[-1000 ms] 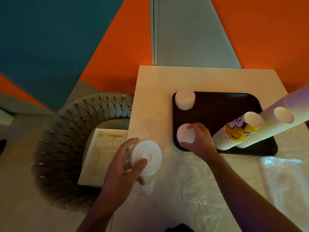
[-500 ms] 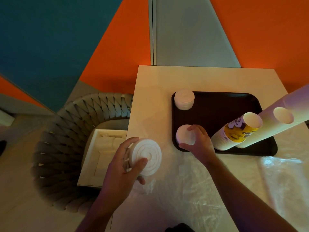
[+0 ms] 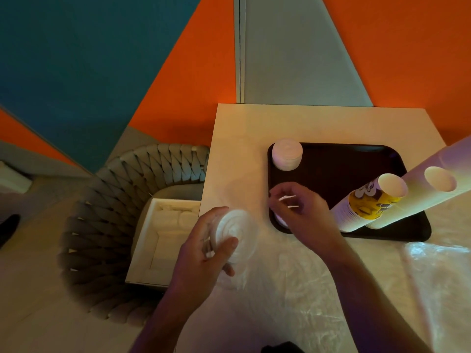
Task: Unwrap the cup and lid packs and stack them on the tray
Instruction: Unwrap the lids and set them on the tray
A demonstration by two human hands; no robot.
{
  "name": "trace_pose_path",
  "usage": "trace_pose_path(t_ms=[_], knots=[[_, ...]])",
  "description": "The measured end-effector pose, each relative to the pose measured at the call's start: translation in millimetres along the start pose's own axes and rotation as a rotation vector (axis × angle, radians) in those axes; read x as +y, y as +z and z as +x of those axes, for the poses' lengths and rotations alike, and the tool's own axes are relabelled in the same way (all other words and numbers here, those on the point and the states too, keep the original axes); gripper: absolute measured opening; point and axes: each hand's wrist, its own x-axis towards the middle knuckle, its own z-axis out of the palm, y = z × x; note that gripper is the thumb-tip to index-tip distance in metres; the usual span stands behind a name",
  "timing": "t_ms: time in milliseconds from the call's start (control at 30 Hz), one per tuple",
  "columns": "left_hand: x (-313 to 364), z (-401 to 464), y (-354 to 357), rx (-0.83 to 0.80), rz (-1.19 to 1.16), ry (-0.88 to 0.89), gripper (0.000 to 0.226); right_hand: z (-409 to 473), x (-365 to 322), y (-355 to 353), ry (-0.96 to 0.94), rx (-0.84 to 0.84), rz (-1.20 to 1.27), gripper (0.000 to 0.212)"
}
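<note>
Below, each line is placed relative to the tray.

Left hand (image 3: pixel 201 253): fingers and thumb curled round a pack of lids (image 3: pixel 234 236), gripping it by the side; held off the tray's near-left corner, above the table's left edge, top face tilted toward the camera.
Right hand (image 3: pixel 300 212): fingers curled over the tray's near-left corner; blurred, with thin white edges showing between the fingertips. Whether it pinches a lid or grasps nothing cannot be told.
Low lid stack (image 3: pixel 280 220): a pale sliver on the tray's near-left corner, mostly hidden under the right hand.
Far lid stack (image 3: pixel 287 154): white lids standing upright on the tray's far-left corner, well apart from both hands.
Tray (image 3: pixel 339 171): dark, rounded corners, lying flat on the table.
Printed cups (image 3: pixel 367 205): a nested stack with yellow print, rising from the tray's near-right part and leaning toward the camera, mouth open.
Plain cups (image 3: pixel 418 197): a taller pale stack just right of the printed cups, touching them, leaning the same way.
Plastic wrap (image 3: pixel 318 289): clear, crumpled film spread on the table on the near side of the tray.
Table (image 3: pixel 242 138): pale top bearing the tray.
Basket (image 3: pixel 107 212): woven, on the floor left of the table.
Foam insert (image 3: pixel 165 240): white moulded piece standing inside the basket.
</note>
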Motion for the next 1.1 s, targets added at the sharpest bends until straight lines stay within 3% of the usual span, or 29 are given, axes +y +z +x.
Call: trace_pose_path(t_ms=[167,500,767,900,1033,1100], knots=[[-1.9,2.1,1.7,-0.023,0.02,0.034,0.045,-15.9,-22.6,10.8,-0.074,-0.168,-0.025,0.018],[-0.6,1.2,4.7,-0.007,0.046,0.038,0.052,-24.8,-35.5,8.2,-0.053,-0.205,-0.043,0.015],[3.6,-0.2,1.4,-0.02,0.033,0.071,0.039,-25.2,-37.1,8.6,0.021,-0.279,0.108,0.015],[5.1,-1.7,-0.4,-0.013,-0.084,-0.014,0.04,-25.2,-37.4,10.7,0.06,-0.285,0.28,0.008],[5.0,-2.2,-2.3,-0.025,-0.169,-0.042,0.013,-25.0,-37.5,10.1,0.145,-0.258,0.485,0.008],[6.5,-2.2,-2.5,-0.026,-0.192,-0.04,0.015,-24.9,-37.2,11.6,0.168,-0.231,0.481,0.008]])
